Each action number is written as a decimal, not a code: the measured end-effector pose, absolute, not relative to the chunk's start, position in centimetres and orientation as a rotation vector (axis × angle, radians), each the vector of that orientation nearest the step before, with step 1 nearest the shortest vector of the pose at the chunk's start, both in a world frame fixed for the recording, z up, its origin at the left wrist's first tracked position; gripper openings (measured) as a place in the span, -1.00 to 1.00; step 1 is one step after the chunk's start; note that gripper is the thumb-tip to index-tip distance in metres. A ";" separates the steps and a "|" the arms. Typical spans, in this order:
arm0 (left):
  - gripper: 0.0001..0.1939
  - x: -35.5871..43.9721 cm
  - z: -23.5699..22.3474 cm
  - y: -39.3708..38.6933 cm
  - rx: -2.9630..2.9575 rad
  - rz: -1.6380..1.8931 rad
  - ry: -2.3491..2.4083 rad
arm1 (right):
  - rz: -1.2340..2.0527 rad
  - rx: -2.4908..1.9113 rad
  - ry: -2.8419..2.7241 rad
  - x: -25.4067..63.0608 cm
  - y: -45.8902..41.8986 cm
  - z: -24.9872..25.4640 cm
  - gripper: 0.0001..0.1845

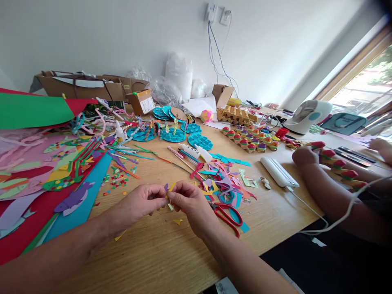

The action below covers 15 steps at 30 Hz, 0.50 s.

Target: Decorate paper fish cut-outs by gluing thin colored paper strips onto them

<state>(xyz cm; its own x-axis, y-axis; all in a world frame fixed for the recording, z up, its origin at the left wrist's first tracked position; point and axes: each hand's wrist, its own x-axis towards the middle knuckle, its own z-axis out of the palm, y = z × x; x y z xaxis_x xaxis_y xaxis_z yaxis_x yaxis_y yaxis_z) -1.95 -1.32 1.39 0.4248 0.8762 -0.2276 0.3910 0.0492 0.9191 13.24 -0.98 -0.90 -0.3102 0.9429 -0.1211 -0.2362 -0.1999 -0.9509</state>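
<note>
My left hand [146,199] and my right hand [190,201] meet above the front of the table, both closed in a pinch. Between their fingertips is a small yellow paper piece [172,187], with a bit of purple paper [166,187] beside it. The fingers cover most of both pieces. Red-handled scissors [229,216] lie just right of my right hand, near a heap of coloured paper scraps [225,183]. A small yellow scrap [177,221] rests on the wood below my hands.
Coloured paper sheets [92,200] with cut-out fish cover the left. White glue bottles [199,152] and blue round pieces [174,134] lie ahead. Painted egg cartons [249,139] and a white power bank [279,172] with a cable are at right, beside a co-worker's arms [324,179].
</note>
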 end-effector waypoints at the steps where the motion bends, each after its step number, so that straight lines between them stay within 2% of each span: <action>1: -0.74 -2.2 1.4 -1.2 1.576 0.534 1.147 | 1.673 -0.974 -1.124 13.3 -0.9 -0.8 -0.70; 6: -0.64 -3.4 1.4 -0.3 1.615 0.659 1.168 | 1.703 -1.046 -1.242 13.6 -0.6 -0.6 -0.80; 11: -0.77 -3.0 1.3 0.7 1.849 0.601 1.194 | 1.705 -1.048 -1.367 13.3 -0.4 -1.2 -0.92; 15: -0.81 -2.4 1.2 1.3 1.920 0.550 1.245 | 1.709 -1.052 -1.424 13.3 -0.3 -1.2 -0.93</action>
